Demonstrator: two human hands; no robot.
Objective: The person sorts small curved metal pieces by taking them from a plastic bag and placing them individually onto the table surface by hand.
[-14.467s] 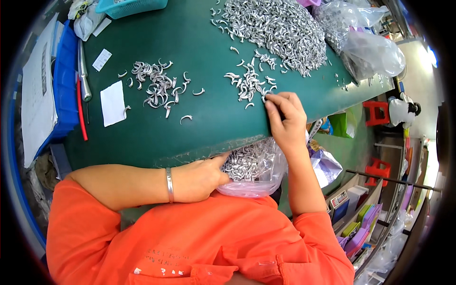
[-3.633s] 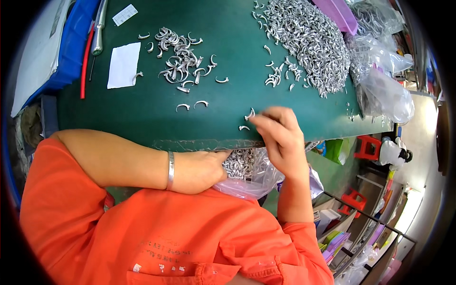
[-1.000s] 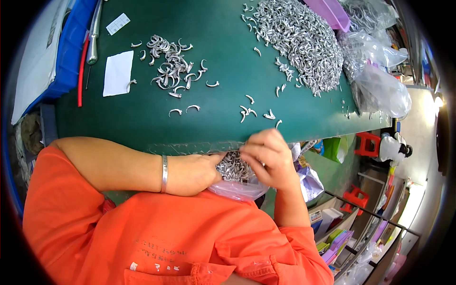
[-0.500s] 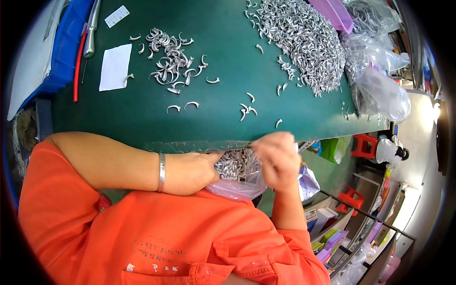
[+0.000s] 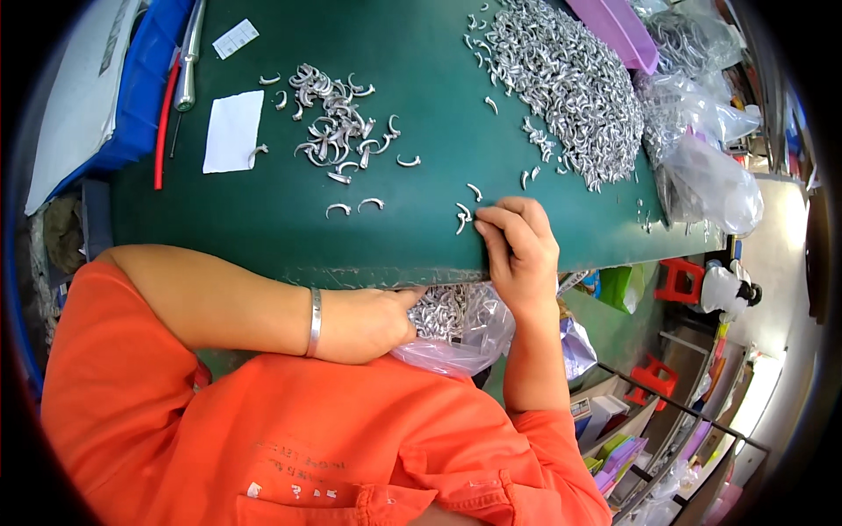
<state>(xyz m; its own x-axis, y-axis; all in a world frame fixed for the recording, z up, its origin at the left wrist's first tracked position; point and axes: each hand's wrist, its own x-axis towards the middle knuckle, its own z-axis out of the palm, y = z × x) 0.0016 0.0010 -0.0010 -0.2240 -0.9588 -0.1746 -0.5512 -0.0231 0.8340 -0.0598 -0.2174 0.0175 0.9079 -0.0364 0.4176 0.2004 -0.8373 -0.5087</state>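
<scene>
My left hand [image 5: 373,326], with a silver bangle at its wrist, is closed on the rim of a clear plastic bag [image 5: 452,358] at the table's front edge. Inside the bag lie many small curved metal pieces [image 5: 438,311], silver and claw-shaped. My right hand [image 5: 524,250] is over the tabletop, thumb and fingertips pinched at a small cluster of curved metal pieces [image 5: 461,219]. The pinch appears to be on one of these, mostly hidden by the fingers. One more loose curved piece [image 5: 474,192] lies just beyond.
A large heap of metal pieces [image 5: 579,96] covers the back right, beside a purple tray [image 5: 618,35] and plastic bags [image 5: 715,180]. A smaller pile [image 5: 333,123] and white paper [image 5: 233,131] are left. A blue bin [image 5: 145,96] stands far left; red stools [image 5: 678,280] stand right.
My right hand has moved up and away from above the bag to the loose pieces on the table. My left hand stays at the bag. The whole view has shifted slightly.
</scene>
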